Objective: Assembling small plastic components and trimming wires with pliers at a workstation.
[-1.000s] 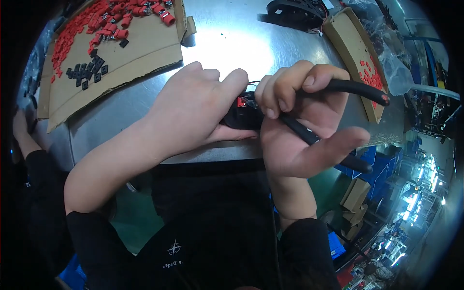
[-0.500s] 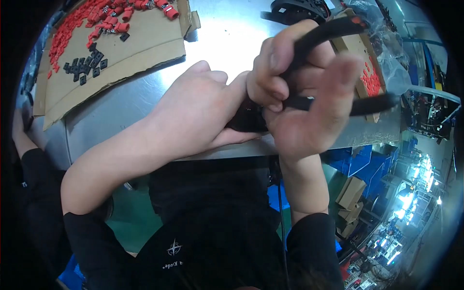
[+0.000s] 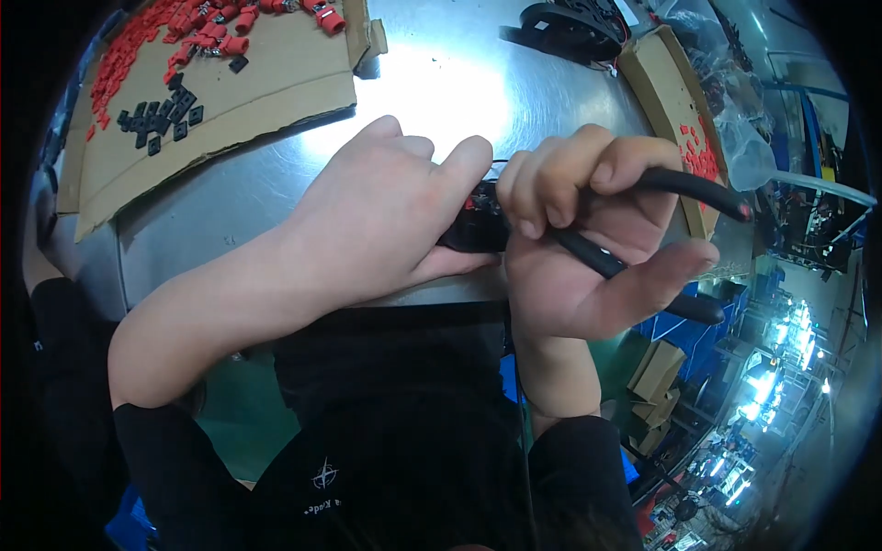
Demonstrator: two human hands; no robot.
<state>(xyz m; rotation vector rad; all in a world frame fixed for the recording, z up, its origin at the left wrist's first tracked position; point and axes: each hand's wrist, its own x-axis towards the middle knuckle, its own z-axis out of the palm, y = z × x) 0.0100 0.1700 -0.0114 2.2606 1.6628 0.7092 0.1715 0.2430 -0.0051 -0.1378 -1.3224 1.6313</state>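
My left hand (image 3: 386, 216) is closed over a small black part (image 3: 473, 225) with red bits showing at its top, held above the near edge of the shiny metal table (image 3: 459, 83). My right hand (image 3: 588, 239) grips two thick black cables: one cable (image 3: 698, 191) runs out to the right from under my fingers, the other (image 3: 597, 262) crosses my palm down to the right. Both hands meet at the black part, which is mostly hidden by fingers.
A flat cardboard sheet (image 3: 276, 92) at the back left carries several red clips (image 3: 220, 28) and several small black pieces (image 3: 165, 110). A cardboard box (image 3: 666, 101) with red parts stands at the right. A black device (image 3: 565, 28) lies at the far edge.
My right hand, raised with the cables half a second ago, has come back down to the black part. My left hand has stayed closed on the part.
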